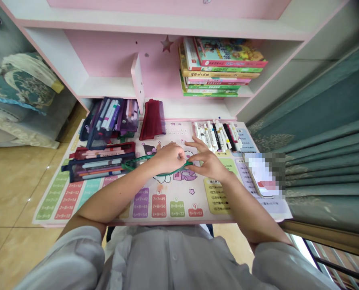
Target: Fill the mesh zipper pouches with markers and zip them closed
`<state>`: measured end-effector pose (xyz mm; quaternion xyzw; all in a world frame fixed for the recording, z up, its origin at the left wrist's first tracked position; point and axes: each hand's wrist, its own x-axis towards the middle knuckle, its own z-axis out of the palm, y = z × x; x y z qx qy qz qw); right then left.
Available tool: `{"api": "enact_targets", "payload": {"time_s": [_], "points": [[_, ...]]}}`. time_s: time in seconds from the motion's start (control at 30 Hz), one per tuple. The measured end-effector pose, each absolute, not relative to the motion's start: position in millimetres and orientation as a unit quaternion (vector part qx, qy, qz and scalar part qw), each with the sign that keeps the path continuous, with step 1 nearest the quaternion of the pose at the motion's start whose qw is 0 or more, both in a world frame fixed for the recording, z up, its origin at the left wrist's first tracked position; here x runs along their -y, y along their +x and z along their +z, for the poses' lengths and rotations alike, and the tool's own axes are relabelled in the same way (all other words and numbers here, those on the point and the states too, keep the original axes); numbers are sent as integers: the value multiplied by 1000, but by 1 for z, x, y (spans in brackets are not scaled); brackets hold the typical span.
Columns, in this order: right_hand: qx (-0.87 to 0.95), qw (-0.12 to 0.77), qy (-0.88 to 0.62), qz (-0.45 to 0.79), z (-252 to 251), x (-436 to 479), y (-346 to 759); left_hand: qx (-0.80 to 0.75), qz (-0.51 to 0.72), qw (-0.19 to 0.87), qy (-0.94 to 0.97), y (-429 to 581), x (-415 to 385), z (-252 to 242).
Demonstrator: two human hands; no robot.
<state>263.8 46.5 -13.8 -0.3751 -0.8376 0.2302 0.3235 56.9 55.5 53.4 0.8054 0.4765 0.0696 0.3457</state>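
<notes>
White shirt [173,257] fills the bottom of the view, and two bare arms reach out from its sleeves to a desk. Far to the left, past the desk edge, are shiny floor tiles [16,193] and a soft pile of bedding [22,88]. On the desk lies a times-table mat [179,205]. Dark mesh pencil cases [98,167] are piled on its left side, full of pens, and a red mesh pouch [151,121] lies flat just beside them. Next comes the left hand [167,158], shut tight in a fist around a green band [173,174]. That band runs sideways across the mat, from near the pencil cases, under the fist, and on to the right hand [209,164]. It sags in a soft curve below the fist. The left hand is nearer the middle of the band. The right hand is narrow, with its fingers a little apart, and its side touches the band's right end, but I cannot tell if it grips. Nothing stands between the two hands. Past them, a row of markers [215,135] lies just above the right hand, a phone [264,175] with a blurred screen sits on the mat, and a green curtain [327,161] hangs at the far right.
</notes>
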Motion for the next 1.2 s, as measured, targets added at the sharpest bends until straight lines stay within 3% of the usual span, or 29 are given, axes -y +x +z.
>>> {"api": "enact_targets", "payload": {"time_s": [0.3,1.2], "points": [[833,315,-381,251,-9,-46,267,-488,108,304,811,59,-52,46],[829,320,-388,245,-10,-51,270,-510,71,303,802,55,-52,49]]}}
